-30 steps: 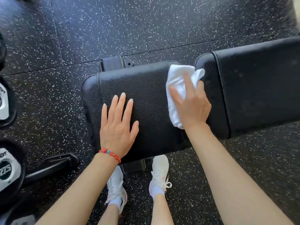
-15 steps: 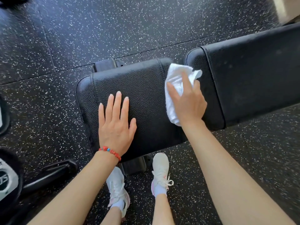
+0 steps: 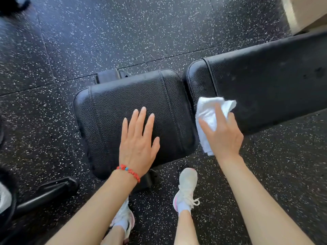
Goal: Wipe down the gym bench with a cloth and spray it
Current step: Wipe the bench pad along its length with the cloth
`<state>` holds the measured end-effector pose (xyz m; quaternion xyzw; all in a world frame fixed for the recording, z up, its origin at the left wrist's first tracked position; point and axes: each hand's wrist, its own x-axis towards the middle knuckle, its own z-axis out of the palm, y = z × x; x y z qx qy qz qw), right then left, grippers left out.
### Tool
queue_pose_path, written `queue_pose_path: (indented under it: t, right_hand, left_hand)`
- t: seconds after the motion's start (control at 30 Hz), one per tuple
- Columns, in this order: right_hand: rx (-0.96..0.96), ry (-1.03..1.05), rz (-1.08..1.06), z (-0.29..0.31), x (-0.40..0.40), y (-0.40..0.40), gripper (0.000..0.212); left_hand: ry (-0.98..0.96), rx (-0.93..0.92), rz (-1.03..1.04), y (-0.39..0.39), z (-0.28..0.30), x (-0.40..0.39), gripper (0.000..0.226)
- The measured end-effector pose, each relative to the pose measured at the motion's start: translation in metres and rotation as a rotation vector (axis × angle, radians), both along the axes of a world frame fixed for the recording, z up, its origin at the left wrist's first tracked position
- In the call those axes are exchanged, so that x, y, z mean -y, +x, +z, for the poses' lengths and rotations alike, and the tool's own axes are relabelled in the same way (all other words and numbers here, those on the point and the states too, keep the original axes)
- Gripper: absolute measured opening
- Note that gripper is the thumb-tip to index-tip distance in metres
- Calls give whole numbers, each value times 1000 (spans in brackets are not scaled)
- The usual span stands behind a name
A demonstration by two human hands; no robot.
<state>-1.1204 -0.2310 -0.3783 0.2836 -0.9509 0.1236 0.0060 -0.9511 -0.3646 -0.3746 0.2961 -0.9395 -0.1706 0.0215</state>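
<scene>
The left hand (image 3: pixel 137 144) lies flat, its fingers straight and slightly spread, on the seat pad (image 3: pixel 109 110) of the black gym bench; a red bead bracelet (image 3: pixel 128 171) circles that wrist; the right hand (image 3: pixel 222 134) presses a white cloth (image 3: pixel 206 110) with fingers spread and lightly bent onto the near left end of the long back pad (image 3: pixel 265 82), just right of the gap between pads; speckled rubber floor (image 3: pixel 123 32) lies all around; white shoes (image 3: pixel 187 188) stand near the bench.

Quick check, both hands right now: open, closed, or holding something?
Left hand: open, fingers straight, flat on the seat pad.
Right hand: fingers pressing the white cloth against the long back pad; a grip cannot be told.
</scene>
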Motion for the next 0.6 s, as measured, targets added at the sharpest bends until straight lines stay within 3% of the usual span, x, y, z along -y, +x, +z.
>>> queue_pose_path:
  t: [0.2,0.4,0.6]
  right_hand:
    - [-164,23,162,-18,20,-32,54]
    - [-198,-35,218,-23,82,-74,55]
    - [-266,-53,301,-29,27,-60,52]
  left_hand:
    - [-1,46,92,-46,-8,-15,55]
    - [-79,83,124,-54,-29,-20,57]
    - [-123,59,138,-53,-33,-21,57]
